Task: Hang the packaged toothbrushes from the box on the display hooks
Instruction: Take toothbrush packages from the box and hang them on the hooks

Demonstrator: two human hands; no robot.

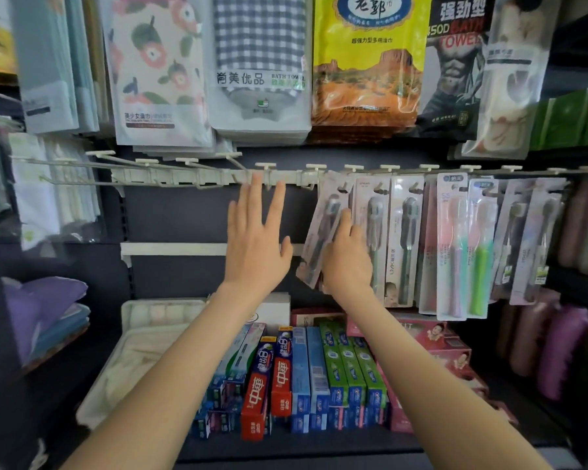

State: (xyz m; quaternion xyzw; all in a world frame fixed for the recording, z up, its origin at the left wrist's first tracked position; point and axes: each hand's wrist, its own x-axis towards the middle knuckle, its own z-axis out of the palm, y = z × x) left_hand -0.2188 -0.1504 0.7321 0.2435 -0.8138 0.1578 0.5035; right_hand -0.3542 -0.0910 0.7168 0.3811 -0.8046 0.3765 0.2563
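Your left hand point(256, 242) is raised at the centre of the view, palm to the back panel, fingers straight and spread wide, holding nothing. Its fingertips reach up to the rail point(184, 176) of hooks point(265, 167). The hooks from 12 o'clock round to 10 o'clock are bare.

Your right hand point(347, 262) is just at 3 o'clock of the left, the two hands near but apart. It holds a pack point(321, 232) by its lower right edge, one finger lying up the front face. How far the other fingers wrap behind it is hidden.

The pack is tilted. Its long axis runs from 1 o'clock at the top to 7 o'clock at the bottom. The hang-hole end is up at the rail, and the brush head points up toward 1 o'clock, with the handle down toward 7. Whether the hole is already over a hook, you cannot tell.

Just at 3 o'clock of it, the hung packs point(404, 239) hang straight, long axes running 12 to 6, heads up. Farther toward 3 o'clock are pink and green brushes point(462, 252), also upright.

At 12 o'clock, bagged towels point(262, 62) hang in a row above the rail. At 6 o'clock, toothpaste boxes point(286, 374) lie on the shelf between your forearms. At 7 o'clock sits a white tray point(129, 310) of folded cloths.
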